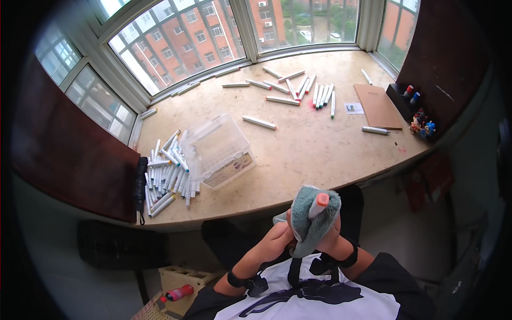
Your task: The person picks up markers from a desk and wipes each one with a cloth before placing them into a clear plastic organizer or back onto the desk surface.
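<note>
Between my hands, over my lap, is a grey-green plush cloth (pixel 306 212) wrapped around a white marker (pixel 319 205) whose orange end points up. My left hand (pixel 276 240) grips the cloth from the left, and its fingers are partly behind the fabric. On the other side, my right hand (pixel 331 237) closes around the cloth and the marker inside it; its fingers are largely covered. A clear plastic box (pixel 220 150) rests on the desk ahead to the left, beside a large heap of white markers (pixel 164 176).
More markers (pixel 298 88) lie across the curved desk (pixel 304 148). A black folded umbrella (pixel 141 184) lines its left edge. At the right are a brown paper folder (pixel 378 106), a small card (pixel 354 108), a black holder (pixel 398 100) and small figurines (pixel 423 125). Windows border the back.
</note>
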`<act>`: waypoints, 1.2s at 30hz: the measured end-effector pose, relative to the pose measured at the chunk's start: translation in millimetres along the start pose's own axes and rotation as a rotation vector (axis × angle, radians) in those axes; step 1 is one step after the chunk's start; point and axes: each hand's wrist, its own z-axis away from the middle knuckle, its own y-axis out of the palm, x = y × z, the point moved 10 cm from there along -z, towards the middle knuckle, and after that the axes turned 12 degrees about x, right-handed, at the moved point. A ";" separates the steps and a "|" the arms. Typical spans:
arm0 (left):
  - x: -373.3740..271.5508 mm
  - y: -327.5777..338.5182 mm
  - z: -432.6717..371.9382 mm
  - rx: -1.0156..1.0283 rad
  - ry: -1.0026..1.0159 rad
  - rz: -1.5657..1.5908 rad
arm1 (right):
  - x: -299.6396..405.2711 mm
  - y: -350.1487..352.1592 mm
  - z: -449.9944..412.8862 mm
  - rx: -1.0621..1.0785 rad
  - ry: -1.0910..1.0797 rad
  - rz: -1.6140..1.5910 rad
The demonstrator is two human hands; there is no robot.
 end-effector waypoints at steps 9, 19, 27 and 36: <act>-80.7 -37.8 37.7 -0.508 0.453 -0.505 | 10.2 27.2 -25.7 0.123 0.175 0.595; -75.7 -45.6 37.7 -0.555 0.452 -0.199 | -30.6 31.3 -10.2 0.231 0.337 0.502; -74.3 -45.4 41.5 -0.608 0.411 -0.319 | -38.8 31.3 -9.1 0.233 0.304 0.423; -79.6 -69.0 65.5 -0.754 0.633 -0.171 | -49.3 31.4 -1.3 0.376 0.457 0.606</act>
